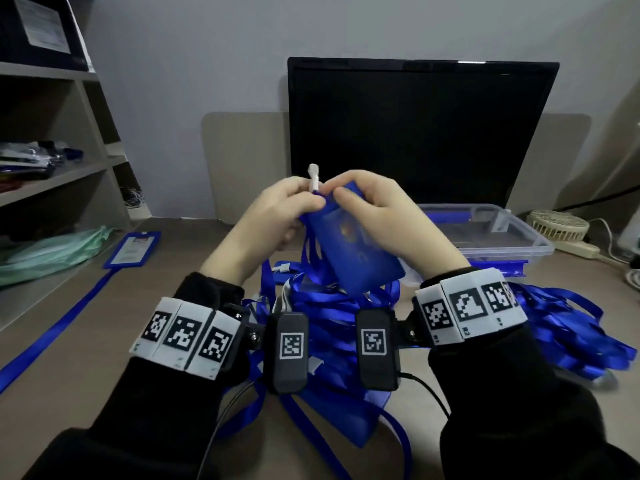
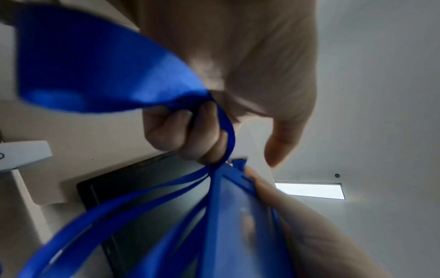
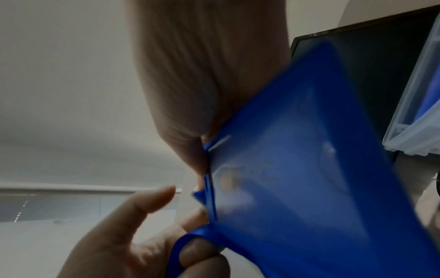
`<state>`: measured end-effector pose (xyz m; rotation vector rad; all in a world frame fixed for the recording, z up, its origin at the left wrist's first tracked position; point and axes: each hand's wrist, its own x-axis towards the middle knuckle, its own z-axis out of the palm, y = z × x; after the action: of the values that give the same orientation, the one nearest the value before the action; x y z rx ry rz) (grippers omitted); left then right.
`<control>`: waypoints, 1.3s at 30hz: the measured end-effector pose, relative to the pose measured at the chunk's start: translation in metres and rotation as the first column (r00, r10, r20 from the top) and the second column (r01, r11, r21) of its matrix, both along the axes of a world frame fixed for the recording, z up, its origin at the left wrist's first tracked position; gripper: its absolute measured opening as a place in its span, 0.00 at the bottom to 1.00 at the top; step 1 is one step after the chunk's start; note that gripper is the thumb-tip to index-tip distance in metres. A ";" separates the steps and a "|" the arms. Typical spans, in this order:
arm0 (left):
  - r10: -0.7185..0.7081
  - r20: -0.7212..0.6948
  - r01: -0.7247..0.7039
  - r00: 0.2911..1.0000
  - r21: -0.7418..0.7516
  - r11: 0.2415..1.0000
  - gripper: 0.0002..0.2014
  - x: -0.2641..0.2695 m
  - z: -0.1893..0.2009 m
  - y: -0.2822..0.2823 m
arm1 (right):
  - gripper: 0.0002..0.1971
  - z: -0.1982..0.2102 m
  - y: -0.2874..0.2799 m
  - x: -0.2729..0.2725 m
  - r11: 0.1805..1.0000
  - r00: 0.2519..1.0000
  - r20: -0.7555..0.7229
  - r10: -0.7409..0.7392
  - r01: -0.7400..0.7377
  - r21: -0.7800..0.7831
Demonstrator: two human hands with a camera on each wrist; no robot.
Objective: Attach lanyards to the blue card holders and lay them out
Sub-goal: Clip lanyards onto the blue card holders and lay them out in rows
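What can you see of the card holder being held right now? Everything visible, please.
The blue card holder is a flat, translucent blue plastic sleeve with rounded corners, a slot at its top edge, and no card that I can make out inside. It is held in the air above the lanyard pile, tilted, top edge away from the person. The right hand grips its upper part; the left hand holds a blue lanyard at that top edge, its white clip sticking up. Whether the clip is attached cannot be told.
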<state>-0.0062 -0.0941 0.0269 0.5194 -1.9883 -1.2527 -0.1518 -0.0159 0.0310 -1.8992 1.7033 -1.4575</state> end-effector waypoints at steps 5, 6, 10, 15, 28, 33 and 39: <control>0.130 -0.053 -0.136 0.990 -0.131 0.982 0.15 -0.005 0.000 0.006 | 0.11 0.005 0.009 -0.001 0.995 0.994 0.046 0.102 -0.102 0.011; 0.141 -0.073 -0.150 0.987 -0.139 0.979 0.16 -0.006 0.000 0.006 | 0.11 0.005 0.009 -0.001 0.994 0.993 0.048 0.105 -0.106 0.010; 0.162 -0.123 -0.179 0.979 -0.139 0.974 0.15 -0.011 0.000 0.008 | 0.11 0.003 0.011 -0.006 0.998 0.998 0.002 0.055 -0.055 0.014; 0.221 -0.149 -0.238 0.964 -0.104 0.966 0.16 -0.025 -0.006 -0.003 | 0.12 0.000 0.024 -0.035 0.999 0.998 0.057 -0.040 0.041 -0.001; 0.081 0.041 -0.075 0.996 -0.142 0.987 0.12 -0.157 0.002 0.005 | 0.10 -0.007 0.069 -0.133 0.945 0.929 0.181 -0.323 0.326 0.011; 0.120 0.014 -0.116 0.993 -0.158 0.981 0.14 -0.198 0.007 -0.003 | 0.10 -0.005 0.075 -0.148 0.936 0.919 0.197 -0.341 0.352 -0.019; 0.068 -0.043 -0.069 0.997 -0.027 0.997 0.09 -0.228 0.010 -0.010 | 0.09 -0.003 0.081 -0.158 0.921 0.901 0.239 -0.362 0.385 -0.057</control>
<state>-0.2345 -0.1045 0.0368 0.5391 -1.9346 -1.1824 -0.3102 0.0654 0.0285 -1.4288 1.9901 -1.8485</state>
